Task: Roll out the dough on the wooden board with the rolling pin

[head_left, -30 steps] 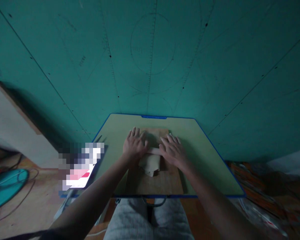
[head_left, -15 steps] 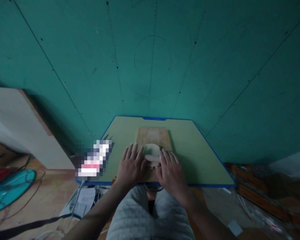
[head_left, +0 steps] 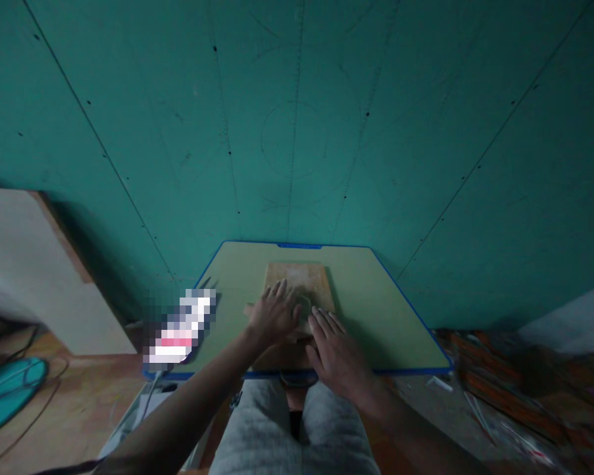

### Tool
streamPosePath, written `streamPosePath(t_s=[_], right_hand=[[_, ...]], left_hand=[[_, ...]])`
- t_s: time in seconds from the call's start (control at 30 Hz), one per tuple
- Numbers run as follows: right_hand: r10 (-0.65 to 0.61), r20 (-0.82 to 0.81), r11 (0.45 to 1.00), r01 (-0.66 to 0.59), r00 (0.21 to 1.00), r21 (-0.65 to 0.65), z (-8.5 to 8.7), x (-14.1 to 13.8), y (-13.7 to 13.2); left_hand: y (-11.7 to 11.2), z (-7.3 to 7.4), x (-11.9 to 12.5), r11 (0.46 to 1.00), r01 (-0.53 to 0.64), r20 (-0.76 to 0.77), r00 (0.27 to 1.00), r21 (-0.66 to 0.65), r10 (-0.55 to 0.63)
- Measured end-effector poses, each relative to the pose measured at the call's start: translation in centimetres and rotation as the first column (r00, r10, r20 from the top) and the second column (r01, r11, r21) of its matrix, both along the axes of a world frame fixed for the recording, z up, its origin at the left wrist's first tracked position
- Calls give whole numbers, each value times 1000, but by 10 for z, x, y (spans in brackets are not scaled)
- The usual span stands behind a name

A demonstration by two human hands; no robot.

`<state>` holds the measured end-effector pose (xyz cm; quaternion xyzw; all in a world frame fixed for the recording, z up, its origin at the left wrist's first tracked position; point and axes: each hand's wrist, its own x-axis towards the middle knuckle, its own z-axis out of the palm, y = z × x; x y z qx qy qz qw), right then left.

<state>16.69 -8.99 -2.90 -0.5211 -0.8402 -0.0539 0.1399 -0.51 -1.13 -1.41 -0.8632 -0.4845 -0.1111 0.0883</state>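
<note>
A wooden board (head_left: 301,277) lies on a small pale-green table with a blue rim (head_left: 386,316). On the board sits a pale piece of dough (head_left: 304,305), mostly hidden by my hands. My left hand (head_left: 274,315) lies flat, fingers stretched, on a wooden rolling pin whose left end (head_left: 250,309) sticks out beside it. My right hand (head_left: 332,348) rests flat with spread fingers nearer to me, at the board's near right part, over the pin's other end. The scene is dim.
A teal wall (head_left: 297,132) stands right behind the table. A blurred-out flat object (head_left: 181,326) lies on the table's left edge. My grey-clad knees (head_left: 277,429) are under the table. A teal fan (head_left: 4,389) and cables lie on the floor at left, clutter (head_left: 499,382) at right.
My left hand has slid forward and the right hand back, so the rolling pin now lies skewed over the dough. The camera has tipped slightly.
</note>
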Motion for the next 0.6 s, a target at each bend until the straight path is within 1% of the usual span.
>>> streamPosePath(t_s=[0.07,0.1,0.17,0.23,0.27,0.33,0.4,0.6], right_hand=[[-19,-5,998,19,1000,-56,10,-1,10],[-50,-17,995,49,999,-89,14,-2,17],[-169,-44,975,161,985,-151,20,-5,31],[-265,-33,954,257,964,-153,22,-8,44],[-283,-14,951,279,959,-131,21,-9,47],[-275,27,957,277,961,-82,17,-11,50],[-259,42,963,262,965,-65,11,-10,47],[-249,-7,968,249,969,-25,-2,-7,31]], left_hand=[[2,-7,-1,1000,-19,7,1000,11,19],[1,-11,-2,999,-32,24,999,21,31],[-6,-19,-5,998,-46,66,997,53,43],[-15,-24,-6,994,-74,98,993,79,66],[-21,-24,-5,991,-101,104,990,83,93],[-30,-24,-2,983,-165,103,982,76,157],[-37,-22,2,978,-196,97,977,71,188],[-52,-22,6,972,-216,106,973,97,205]])
